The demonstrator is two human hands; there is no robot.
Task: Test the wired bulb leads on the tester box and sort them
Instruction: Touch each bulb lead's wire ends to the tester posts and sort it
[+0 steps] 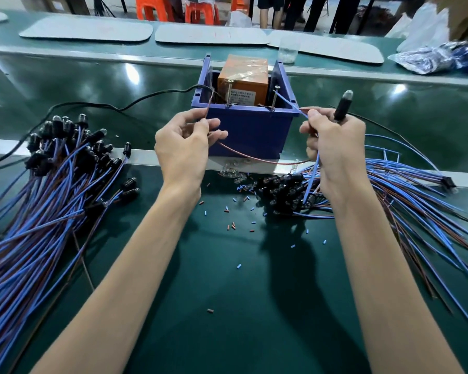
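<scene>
The blue tester box (250, 130) stands ahead of me with an orange unit (243, 79) inside and two upright screws, one on the left (229, 93) and one on the right (275, 99). My left hand (185, 147) pinches the brown wire (254, 157) of one lead, its end rising toward the box's left rim. My right hand (333, 147) grips the black bulb holder (342, 105), bulb up, and pinches the blue wire (291, 103), which reaches up to the right screw. The bulb does not look lit.
A big pile of bulb leads (46, 184) lies on my left, another pile (389, 195) on my right. Cut insulation bits (238, 220) litter the green mat. A black cable (92, 105) runs to the box. White trays (208, 35), a plastic cup (288, 51) and bags (427, 59) sit behind.
</scene>
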